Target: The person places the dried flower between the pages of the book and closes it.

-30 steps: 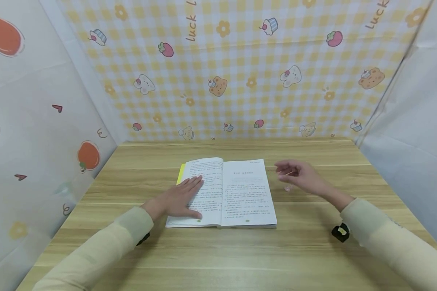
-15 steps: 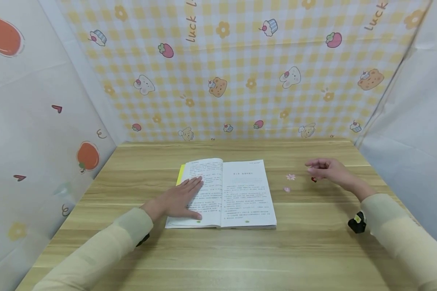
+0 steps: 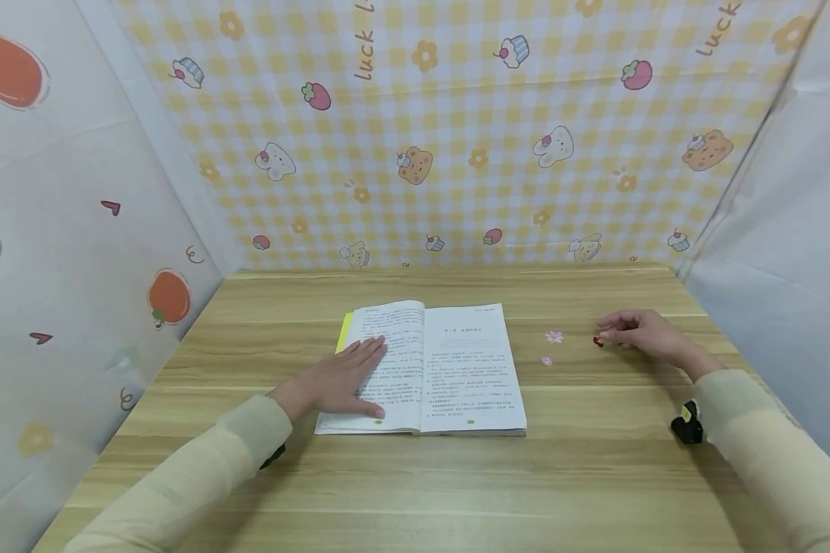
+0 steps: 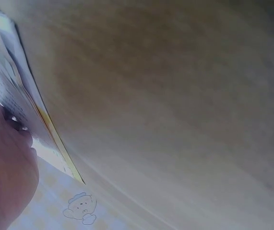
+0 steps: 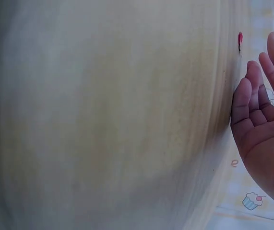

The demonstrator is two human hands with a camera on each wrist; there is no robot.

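Right grip [image 3: 642, 332] sits loose beside a red object [image 3: 598, 342] (hard to identify); left grip [image 3: 339, 378], flat, hides part of the book [image 3: 470, 380].

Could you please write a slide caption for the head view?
Left hand resting on an open book, right hand near a small red object.

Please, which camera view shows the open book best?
The head view: the open book shows both pages, one partly under the left hand. The left wrist view shows only its edge and some print; the right wrist view, nothing of it.
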